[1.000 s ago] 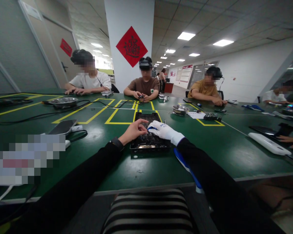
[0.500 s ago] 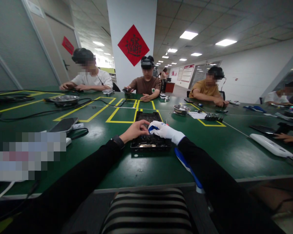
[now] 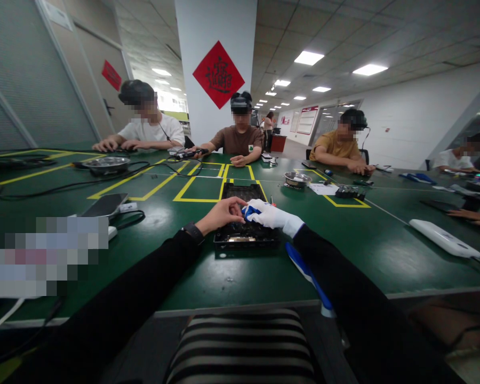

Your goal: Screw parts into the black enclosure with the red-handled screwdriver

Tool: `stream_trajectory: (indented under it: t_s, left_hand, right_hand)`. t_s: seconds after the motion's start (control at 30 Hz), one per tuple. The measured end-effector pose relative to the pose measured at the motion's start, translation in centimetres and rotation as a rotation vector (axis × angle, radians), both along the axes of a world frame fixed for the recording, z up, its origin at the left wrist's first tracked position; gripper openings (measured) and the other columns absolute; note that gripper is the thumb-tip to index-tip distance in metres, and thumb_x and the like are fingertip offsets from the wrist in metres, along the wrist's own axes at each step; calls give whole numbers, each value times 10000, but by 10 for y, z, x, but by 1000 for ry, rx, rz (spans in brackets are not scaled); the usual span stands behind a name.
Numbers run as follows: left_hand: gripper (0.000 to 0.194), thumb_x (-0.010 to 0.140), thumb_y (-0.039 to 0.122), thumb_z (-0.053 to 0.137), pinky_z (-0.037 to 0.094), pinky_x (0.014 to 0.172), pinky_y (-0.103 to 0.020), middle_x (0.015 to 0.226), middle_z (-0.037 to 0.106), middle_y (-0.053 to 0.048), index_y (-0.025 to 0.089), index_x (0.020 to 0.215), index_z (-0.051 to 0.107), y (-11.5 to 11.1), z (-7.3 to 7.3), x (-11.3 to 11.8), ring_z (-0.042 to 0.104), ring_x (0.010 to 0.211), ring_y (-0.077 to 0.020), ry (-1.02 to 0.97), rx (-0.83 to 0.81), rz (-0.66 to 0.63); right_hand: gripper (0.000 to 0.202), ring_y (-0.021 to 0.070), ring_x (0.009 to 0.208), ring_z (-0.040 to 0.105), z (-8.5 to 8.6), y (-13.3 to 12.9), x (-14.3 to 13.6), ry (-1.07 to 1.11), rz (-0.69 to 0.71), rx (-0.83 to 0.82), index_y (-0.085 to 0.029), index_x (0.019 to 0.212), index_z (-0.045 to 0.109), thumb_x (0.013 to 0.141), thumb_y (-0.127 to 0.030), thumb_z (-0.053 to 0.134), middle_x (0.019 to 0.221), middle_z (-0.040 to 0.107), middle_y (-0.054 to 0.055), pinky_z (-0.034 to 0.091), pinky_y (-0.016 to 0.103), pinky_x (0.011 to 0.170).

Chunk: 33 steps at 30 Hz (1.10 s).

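Observation:
My left hand [image 3: 224, 212], bare with a dark wristband, is closed with its thumb and fingers pinched together. Its fingertips meet those of my right hand [image 3: 270, 216], which wears a white glove with blue on the fingers and is also closed. Anything between the fingertips is too small or hidden to make out. Both hands are above an open black plastic casing [image 3: 244, 242] lying on the table. Its near edge shows a pale strip; my hands cover much of its middle. Beside my right forearm lies a blue and white glove [image 3: 302, 261], partly under the sleeve.
The green table [image 3: 184, 288] carries yellow tape outlines. A phone [image 3: 106, 205] and cables lie to the left, a metal bowl [image 3: 110, 164] farther back. Another metal bowl [image 3: 297, 179], dark parts [image 3: 349, 192] and a white power bank-like object [image 3: 444, 238] are on the right. Several people sit around.
My hands stay nearly in place; the right glove's fingers shift slightly, showing more blue. Across the table, a person's hand has moved a dark object toward the left.

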State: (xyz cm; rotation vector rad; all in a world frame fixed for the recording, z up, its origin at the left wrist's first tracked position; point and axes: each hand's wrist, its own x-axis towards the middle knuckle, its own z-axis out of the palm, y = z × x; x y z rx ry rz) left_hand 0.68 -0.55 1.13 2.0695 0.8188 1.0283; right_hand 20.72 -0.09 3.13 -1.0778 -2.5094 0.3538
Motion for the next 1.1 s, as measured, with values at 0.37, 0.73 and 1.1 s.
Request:
stream_trajectory:
  t_s: [0.37,0.73,1.1]
  left_hand:
    - [294,604,359,727,397,578,-222,678,585,-12,123,755,639,0,0,-1,506,607,-96,65,99,72]
    - [259,635,362,694,399,591,-229,689,585,-19,126,730,644,-3,3,-1,504,615,-104,92,117,93]
    - [231,625,323,694,390,576,-217,693,588,-11,131,726,616,-2,2,-1,500,609,-97,130,121,88]
  right_hand:
    - [386,199,1145,446,-4,2,-2,70,-12,40,-188,1149,538,764,-183,514,1196,522,81,287,396,1023]
    - [366,176,1076,491,-8,6,-2,86,-34,69,-180,1136,534,776,-245,535,1146,552,76,351,366,964]
    - [398,174,1012,523,8,2,6,78,69,-124,-160,1157,527,763,-209,553,1113,579,64,369,347,940]
